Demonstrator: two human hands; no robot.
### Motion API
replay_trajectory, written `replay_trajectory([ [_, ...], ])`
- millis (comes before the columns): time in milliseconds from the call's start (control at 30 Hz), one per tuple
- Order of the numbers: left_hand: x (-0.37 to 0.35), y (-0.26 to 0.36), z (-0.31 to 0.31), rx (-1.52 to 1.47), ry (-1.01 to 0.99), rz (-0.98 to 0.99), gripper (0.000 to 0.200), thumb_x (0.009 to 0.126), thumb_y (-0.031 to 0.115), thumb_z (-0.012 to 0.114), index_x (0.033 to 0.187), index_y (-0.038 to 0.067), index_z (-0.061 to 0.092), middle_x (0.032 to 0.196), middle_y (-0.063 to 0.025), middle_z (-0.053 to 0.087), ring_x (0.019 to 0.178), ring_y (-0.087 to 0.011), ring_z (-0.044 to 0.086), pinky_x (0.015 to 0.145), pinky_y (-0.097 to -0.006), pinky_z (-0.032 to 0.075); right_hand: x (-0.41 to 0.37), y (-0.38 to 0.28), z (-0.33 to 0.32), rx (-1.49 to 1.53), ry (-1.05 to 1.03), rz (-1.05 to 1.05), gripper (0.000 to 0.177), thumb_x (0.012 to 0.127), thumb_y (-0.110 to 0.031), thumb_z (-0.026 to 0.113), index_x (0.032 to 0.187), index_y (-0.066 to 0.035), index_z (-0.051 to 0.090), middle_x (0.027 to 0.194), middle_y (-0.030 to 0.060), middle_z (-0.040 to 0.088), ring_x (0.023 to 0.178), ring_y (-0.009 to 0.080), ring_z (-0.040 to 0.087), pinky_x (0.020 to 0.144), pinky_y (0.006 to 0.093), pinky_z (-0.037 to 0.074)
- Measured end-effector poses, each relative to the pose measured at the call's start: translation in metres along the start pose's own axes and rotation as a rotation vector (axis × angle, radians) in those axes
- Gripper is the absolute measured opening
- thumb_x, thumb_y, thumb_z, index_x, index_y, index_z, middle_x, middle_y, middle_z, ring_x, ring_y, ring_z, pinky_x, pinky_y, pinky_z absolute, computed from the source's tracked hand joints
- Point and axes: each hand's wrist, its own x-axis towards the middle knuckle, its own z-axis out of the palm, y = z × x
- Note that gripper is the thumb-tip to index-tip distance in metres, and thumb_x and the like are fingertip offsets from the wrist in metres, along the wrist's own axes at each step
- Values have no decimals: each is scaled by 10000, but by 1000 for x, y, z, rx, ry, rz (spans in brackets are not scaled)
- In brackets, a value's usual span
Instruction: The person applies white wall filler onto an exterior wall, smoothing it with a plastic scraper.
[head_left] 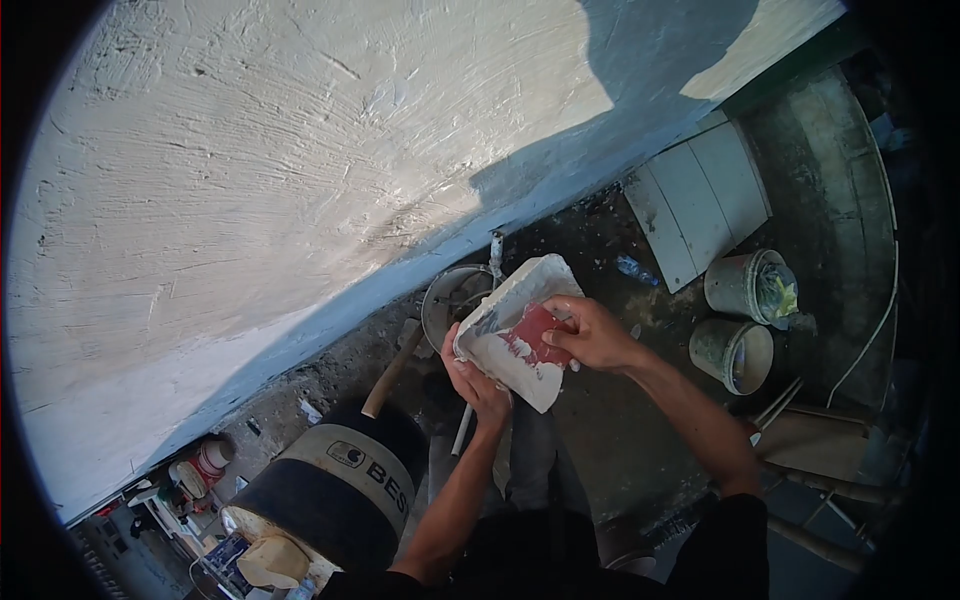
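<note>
My left hand (480,388) grips a white, plaster-smeared trough (532,283) from its left side and underneath, holding it tilted in front of my body. Pinched in my right hand (595,338) is a flat red putty spreader (532,330), with white paste along its lower edge. The spreader lies inside the trough, against the white paste (525,375) there. Part of the spreader is hidden by my right fingers. Behind the trough, a round metal-rimmed basin (436,312) is partly covered.
A rough white wall (230,180) rises on the left. Below it stand a dark drum (340,490) and a wooden handle (392,373). To the right are two buckets (728,290), (715,350), pale panels (700,195), a plastic bottle (637,270) and wooden poles (815,545).
</note>
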Motion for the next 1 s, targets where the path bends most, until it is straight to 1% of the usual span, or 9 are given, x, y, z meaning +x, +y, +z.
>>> replay_trajectory([
  [67, -5, -2, 1, 17, 4, -1, 605, 1014, 459, 297, 1330, -56, 340, 1224, -162, 483, 1112, -208, 510, 957, -342, 411, 4, 4, 5, 104, 16, -37, 259, 916, -21, 552, 1172, 17, 533, 812, 65, 662, 598, 41, 565, 446, 215, 432],
  [167, -6, -3, -2, 33, 15, -12, 613, 1012, 463, 305, 1327, -61, 343, 1228, -161, 482, 1115, -207, 508, 960, -343, 407, 5, 1, 11, 126, 47, -44, 256, 917, -26, 556, 1169, 14, 534, 807, 59, 659, 586, 39, 561, 442, 209, 424],
  [367, 2, 0, -16, 11, -105, 5, 601, 1014, 444, 314, 1331, -65, 345, 1236, -163, 486, 1125, -209, 504, 975, -351, 396, 7, 13, 11, 195, 70, -104, 267, 911, -32, 574, 1172, 7, 534, 807, 43, 652, 573, 33, 547, 449, 198, 421],
  [567, 1, -4, -18, 8, -118, 0, 595, 1014, 434, 323, 1332, -68, 345, 1242, -166, 487, 1132, -213, 505, 983, -350, 389, 3, 15, 12, 252, 67, -94, 287, 912, -50, 589, 1186, 6, 524, 832, 44, 655, 612, 34, 564, 472, 196, 438],
  [667, 1, -10, -23, 15, -127, -16, 580, 1019, 422, 317, 1331, -67, 347, 1239, -163, 494, 1131, -210, 509, 981, -348, 394, 2, 27, 11, 279, 67, -108, 268, 912, -46, 589, 1168, -7, 520, 862, 60, 670, 631, 47, 598, 478, 209, 462],
  [767, 3, -14, -29, 5, -111, -74, 571, 1023, 420, 315, 1330, -60, 354, 1228, -156, 506, 1123, -206, 516, 978, -343, 400, 2, 32, 12, 314, 46, -116, 257, 915, -46, 585, 1160, -13, 513, 884, 73, 676, 672, 68, 625, 510, 216, 495],
  [867, 4, -22, -41, 56, -80, -89, 547, 1028, 413, 312, 1333, -38, 363, 1218, -143, 518, 1111, -200, 524, 975, -340, 404, 0, 32, 11, 371, 56, -163, 259, 918, -44, 581, 1161, -11, 498, 898, 86, 680, 721, 97, 651, 549, 232, 531],
  [967, 7, -43, -77, 59, -34, -171, 526, 1032, 413, 304, 1331, -14, 374, 1211, -133, 522, 1103, -195, 524, 968, -341, 413, 5, 37, 11, 449, 139, -177, 250, 917, -37, 579, 1150, -8, 491, 919, 93, 674, 765, 94, 649, 622, 235, 545],
  [1000, 9, -51, -93, 37, -23, -206, 535, 1024, 409, 331, 1337, -23, 362, 1237, -153, 505, 1133, -230, 509, 990, -366, 395, 10, 42, 12, 487, 196, -204, 245, 917, -32, 577, 1145, -5, 489, 927, 99, 674, 781, 102, 653, 643, 241, 548],
])
